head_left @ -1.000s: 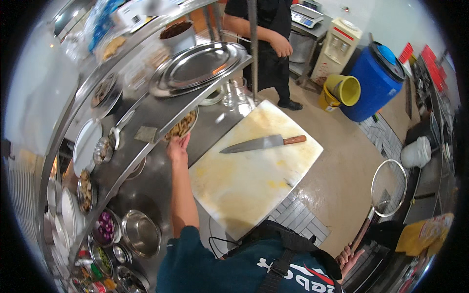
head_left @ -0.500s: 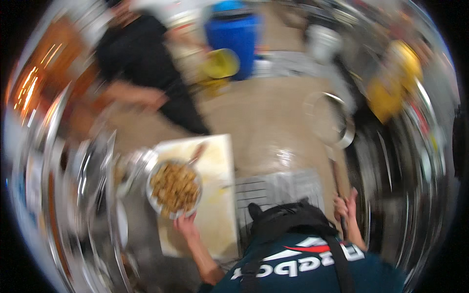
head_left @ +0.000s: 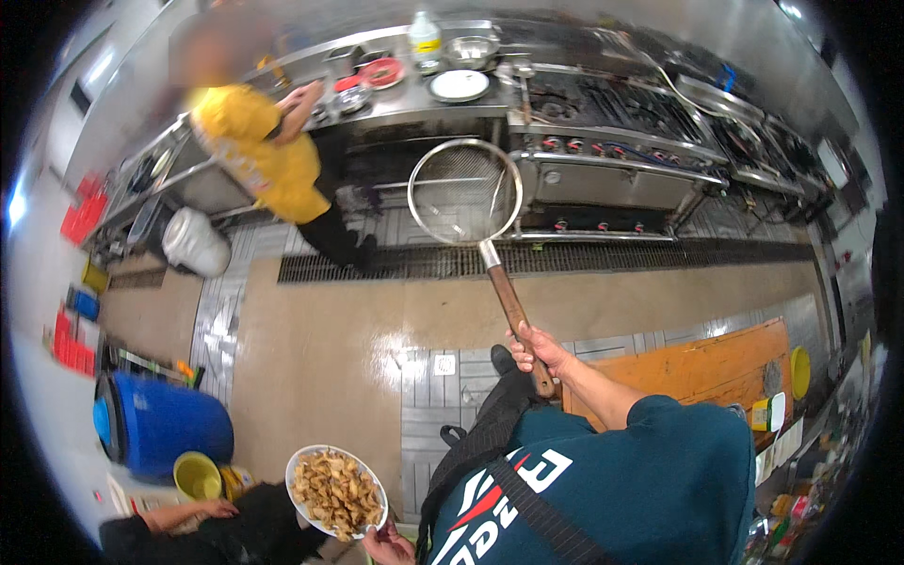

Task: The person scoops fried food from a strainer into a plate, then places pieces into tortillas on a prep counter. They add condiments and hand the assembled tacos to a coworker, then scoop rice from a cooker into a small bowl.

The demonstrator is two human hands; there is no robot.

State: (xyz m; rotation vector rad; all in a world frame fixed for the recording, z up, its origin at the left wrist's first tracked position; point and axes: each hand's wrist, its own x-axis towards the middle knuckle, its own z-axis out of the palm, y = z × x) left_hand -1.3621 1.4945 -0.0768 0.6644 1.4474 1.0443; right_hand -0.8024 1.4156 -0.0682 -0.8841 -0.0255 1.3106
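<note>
Bowl [head_left: 382, 499] of browned pieces [head_left: 334, 492], near left, is best carried level, clear of the co-worker in black [head_left: 250, 527]: the left hand [head_left: 388, 545] grips its edge, fingers partly hidden. The right hand [head_left: 535, 356] grips the strainer [head_left: 466, 196] by its handle [head_left: 509, 298], ideally steady.

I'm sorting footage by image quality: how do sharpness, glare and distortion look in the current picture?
Head view: the strainer and browned food pieces look fairly sharp; head view: glare whitens patches of the beige floor; head view: the stove curves down toward the right rim, with dark corners.
</note>
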